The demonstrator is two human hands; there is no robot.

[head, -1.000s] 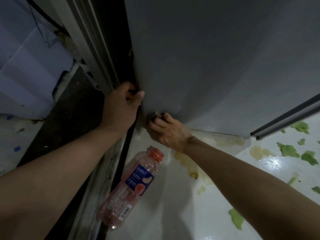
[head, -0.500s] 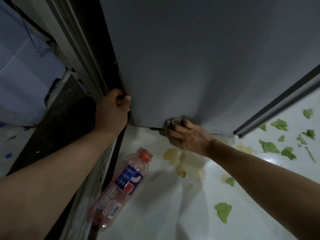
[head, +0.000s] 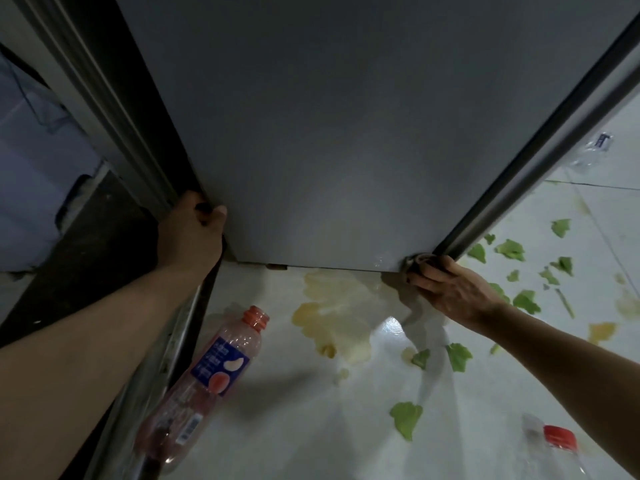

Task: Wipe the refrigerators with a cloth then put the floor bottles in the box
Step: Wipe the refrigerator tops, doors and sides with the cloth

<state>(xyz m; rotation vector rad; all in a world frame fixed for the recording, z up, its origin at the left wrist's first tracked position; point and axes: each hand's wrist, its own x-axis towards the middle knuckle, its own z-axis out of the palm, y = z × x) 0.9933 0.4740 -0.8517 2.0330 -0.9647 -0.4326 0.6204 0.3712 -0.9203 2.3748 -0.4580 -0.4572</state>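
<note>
Down low at the base of a tall grey refrigerator door (head: 346,133), a person's left hand (head: 190,237) curls its fingers round the door's lower left edge, while the right hand (head: 453,292) grips a small crumpled grey cloth (head: 420,259) against the door's bottom right corner, just beside the dark rubber door seal (head: 540,133). On the glossy white tiled floor (head: 311,427), a clear pink plastic bottle with an orange neck and a blue peach label (head: 207,375) lies on its side beneath the left forearm, close to a metal threshold rail (head: 138,403). A second clear bottle with a red cap (head: 557,445) lies at lower right. Yellowish spill stains (head: 332,306) spread under the door, and torn green leaf scraps (head: 405,419) lie scattered across the tiles to the right.
</note>
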